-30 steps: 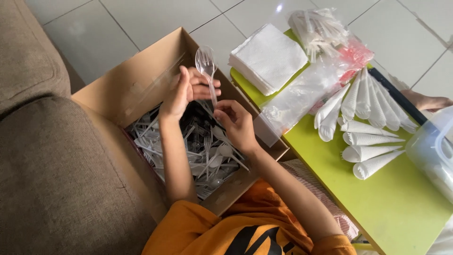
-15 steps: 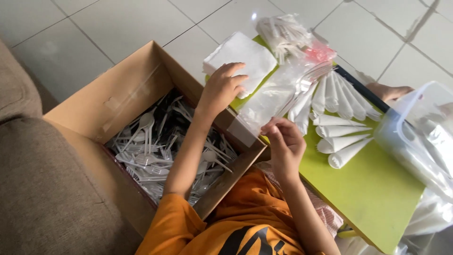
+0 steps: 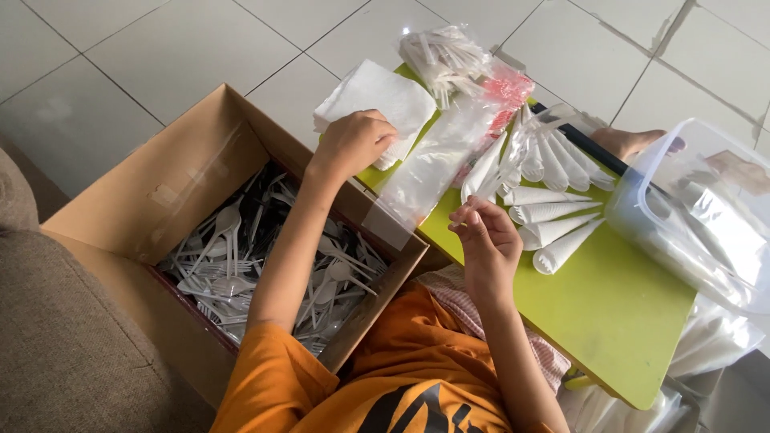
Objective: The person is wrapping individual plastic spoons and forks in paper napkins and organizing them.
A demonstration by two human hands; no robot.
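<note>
White paper napkins [image 3: 377, 100] sit in a stack at the upper middle of the frame, at the far corner of my green worktop [image 3: 609, 313], and my left hand [image 3: 353, 143] rests on the near edge of that stack, fingers curled down onto the top sheet; whether one sheet is already lifted free I cannot tell. My right hand [image 3: 485, 232] hovers over the worktop at the centre of the frame with its grip pinched, thumb and fingertips pressed together on something thin and clear that I cannot make out for sure.

Between my two hands lies a clear plastic sleeve [image 3: 429, 164], flat and seemingly empty. Just right of it, a row of rolled white napkin cones [image 3: 545, 204] lies fanned out on the worktop, about ten by my count, so I judge a fair batch is already done. Beyond them, at the top of the frame, is a clear bag of plastic cutlery [image 3: 445, 56] with a red-printed packet [image 3: 505, 88] beside it.

Plenty remains, I judge: the cardboard box [image 3: 144, 200] at the lower left holds a deep jumble of clear plastic spoons and forks [image 3: 249, 256], and the napkin stack is thick. A clear plastic tub [image 3: 698, 216] stands at the right edge. A bare foot [image 3: 634, 143] of another person shows past the worktop.
</note>
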